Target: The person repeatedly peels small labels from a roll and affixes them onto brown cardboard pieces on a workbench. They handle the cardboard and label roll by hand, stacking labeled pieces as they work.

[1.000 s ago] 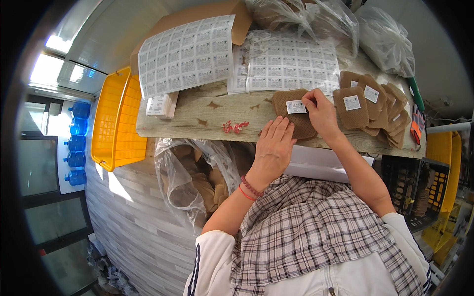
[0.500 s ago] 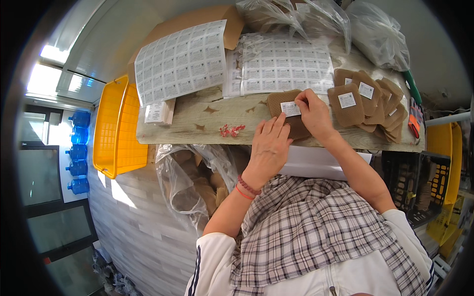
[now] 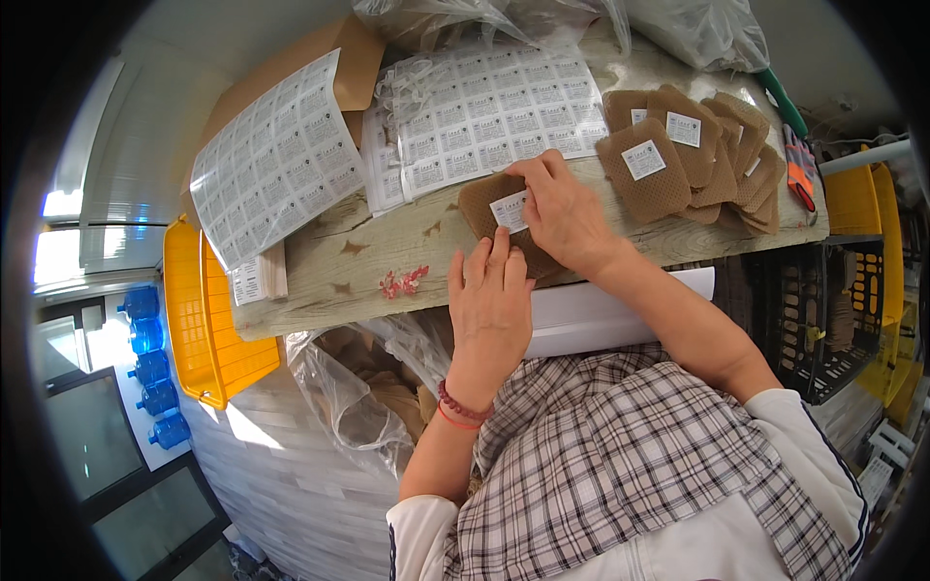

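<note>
A brown textured pad [image 3: 475, 200] with rounded corners lies near the table's front edge. On it is a white printed label [image 3: 507, 209]. My left hand [image 3: 492, 305] rests with its fingers stretched out over the near part of the pad, one fingertip at the label's lower edge. My right hand [image 3: 570, 215] is closed, its fingers pressed together at the label's right end; what they pinch, if anything, is hidden. To the right lie several similar brown pads [image 3: 647, 198] in overlapping piles, some with white labels [image 3: 642, 161].
Label sheets [image 3: 281, 160] lean on a cardboard box [image 3: 363, 63]; more sheets [image 3: 494, 116] lie flat behind the pad. Red scraps [image 3: 404, 281] dot the wooden table [image 3: 320, 290]. Scissors [image 3: 800, 174] lie far right. A yellow crate [image 3: 237, 334] stands left; a plastic bag [image 3: 334, 407] hangs below.
The whole view has shifted and tilted, so the table sits further left. My right fingers have stayed at the label's right end, and my left hand has stayed on the pad.
</note>
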Available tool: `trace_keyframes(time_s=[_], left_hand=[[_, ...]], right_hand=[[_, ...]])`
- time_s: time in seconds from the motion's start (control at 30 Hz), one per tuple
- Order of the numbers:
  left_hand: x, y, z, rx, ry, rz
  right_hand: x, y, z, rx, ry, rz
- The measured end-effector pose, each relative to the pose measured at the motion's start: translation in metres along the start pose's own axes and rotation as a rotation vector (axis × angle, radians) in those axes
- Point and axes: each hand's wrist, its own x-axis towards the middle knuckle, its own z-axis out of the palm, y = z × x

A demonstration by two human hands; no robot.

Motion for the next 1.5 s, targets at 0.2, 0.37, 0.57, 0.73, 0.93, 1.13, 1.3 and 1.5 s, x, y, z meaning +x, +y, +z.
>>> trace_keyframes(time_s=[0.2, 0.37, 0.57, 0.73, 0.93, 1.13, 1.3, 1.5], left_hand=[[0.003, 0.0, -0.004, 0.014, -0.038, -0.001], [0.003, -0.001, 0.001, -0.005, 0.012, 0.012], [0.0, 0.0, 0.003, -0.028, 0.034, 0.008], [0.002, -0.001, 0.006, -0.047, 0.082, 0.016], [-0.007, 0.0, 0.006, -0.16, 0.157, -0.066], [-0.018, -0.011, -0.001, -0.319, 0.172, -0.125], [-0.05, -0.024, -0.004, -0.447, 0.199, -0.335], [-0.073, -0.029, 0.01, -0.749, 0.126, -0.496]], right_hand=[[0.012, -0.008, -0.024, -0.094, 0.129, -0.427], [0.004, 0.004, -0.009, 0.103, 0.154, -0.267], [0.001, 0.013, -0.006, -0.138, 0.277, -0.174], [0.002, 0.013, -0.008, -0.074, 0.317, -0.13], [-0.002, 0.004, -0.024, 0.203, 0.057, 0.183], [0.005, 0.018, -0.09, 0.326, 0.117, 0.188], [-0.001, 0.054, -0.157, -0.465, 0.416, 0.006], [-0.073, 0.0, -0.105, -0.144, 0.138, -0.213]])
